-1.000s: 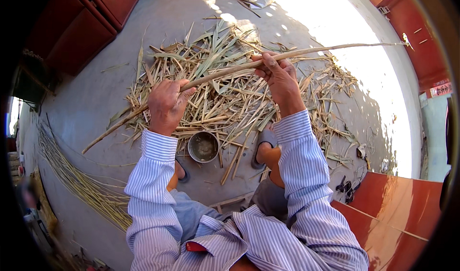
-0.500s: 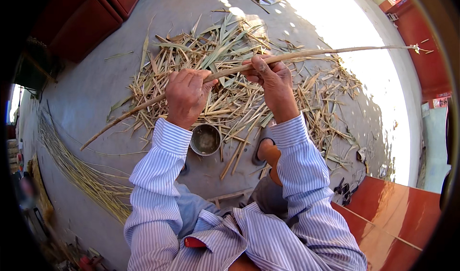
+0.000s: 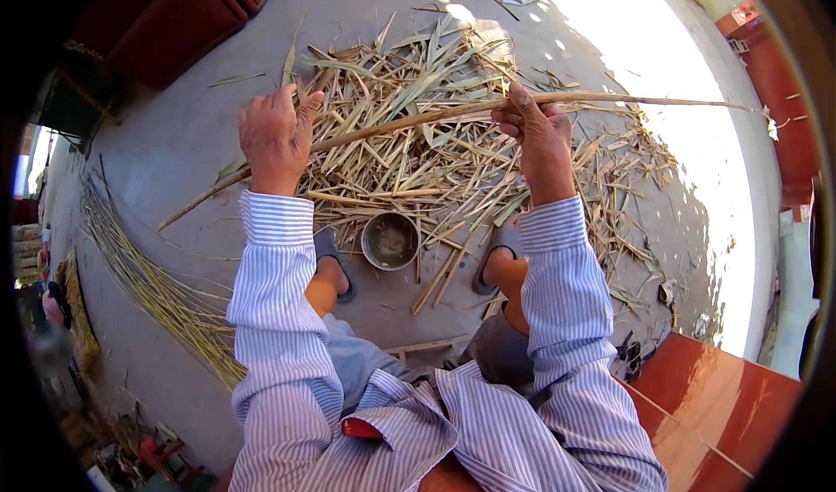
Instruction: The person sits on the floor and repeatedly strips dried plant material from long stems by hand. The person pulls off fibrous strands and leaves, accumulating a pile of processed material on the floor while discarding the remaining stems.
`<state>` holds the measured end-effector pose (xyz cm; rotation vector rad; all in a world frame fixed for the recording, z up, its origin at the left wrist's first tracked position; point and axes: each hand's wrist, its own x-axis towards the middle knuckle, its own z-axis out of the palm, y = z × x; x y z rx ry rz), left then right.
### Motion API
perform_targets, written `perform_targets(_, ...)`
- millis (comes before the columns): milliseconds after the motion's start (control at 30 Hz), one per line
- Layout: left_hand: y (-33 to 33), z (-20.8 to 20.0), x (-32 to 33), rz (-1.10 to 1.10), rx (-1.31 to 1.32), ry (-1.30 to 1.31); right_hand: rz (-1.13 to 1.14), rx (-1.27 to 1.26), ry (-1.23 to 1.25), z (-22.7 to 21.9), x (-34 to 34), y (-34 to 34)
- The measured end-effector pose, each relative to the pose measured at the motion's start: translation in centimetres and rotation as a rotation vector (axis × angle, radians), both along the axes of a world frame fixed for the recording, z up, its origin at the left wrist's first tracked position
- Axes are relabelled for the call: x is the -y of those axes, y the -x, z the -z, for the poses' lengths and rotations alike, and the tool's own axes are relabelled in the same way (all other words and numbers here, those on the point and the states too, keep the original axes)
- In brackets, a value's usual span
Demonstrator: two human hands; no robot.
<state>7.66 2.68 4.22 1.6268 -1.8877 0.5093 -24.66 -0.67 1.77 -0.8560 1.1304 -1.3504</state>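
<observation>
A long, thin tan plant stalk point(image 3: 418, 119) slants across in front of me, its right end higher and ending in a small pale tuft. My right hand point(image 3: 542, 131) is closed on it, thumb on top and fingers curled beneath. Over the stalk's left part is my left hand point(image 3: 277, 139), which covers a stretch of it. The left thumb stands up, apart from the other fingers, whose tips are partly hidden. Below the stalk lies a wide heap of dry leaves and stalk pieces point(image 3: 435, 161). A round metal bowl point(image 3: 390, 240) stands on the floor between my feet.
A bundle of long thin stems point(image 3: 161, 296) lies on the floor at the left. Dark red furniture point(image 3: 170, 30) stands at the far left. Glossy red-brown panels point(image 3: 714, 387) are at the near right. Bright sunlight falls on the floor point(image 3: 688, 144) along the right.
My left hand has moved left along the stalk, and its thumb has lifted away. My right hand keeps its hold. The whole view has shifted a little.
</observation>
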Motion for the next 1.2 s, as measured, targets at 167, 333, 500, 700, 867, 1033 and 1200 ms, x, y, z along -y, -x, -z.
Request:
perform_targets(167,2.7,1.1,-0.2,0.438,-0.076,-0.054,0.060,-0.016,-0.018,0.1,0.7,0.4)
perform_targets(333,3.9,1.2,-0.6,0.433,-0.190,-0.109,0.090,-0.031,-0.091,-0.5,0.5,0.6)
perform_targets(500,4.7,2.1,-0.9,0.475,-0.775,-0.265,0.071,-0.018,-0.053,-0.7,0.5,1.9)
perform_targets(700,4.7,2.2,-0.2,0.404,-0.748,-0.336,-0.057,0.008,0.095,-0.7,-0.1,0.8)
perform_targets(867,8.7,2.0,-0.5,0.444,-0.422,-0.308,-0.143,0.054,0.115,-0.9,-1.4,-1.5)
perform_targets(1033,1.1,3.3,-0.4,0.319,-0.270,-0.462,0.074,0.005,0.033,-0.3,2.1,7.0)
perform_targets(1200,0.8,2.4,-0.9,0.325,-0.201,-0.478,0.038,0.012,-0.008,0.6,2.2,7.1)
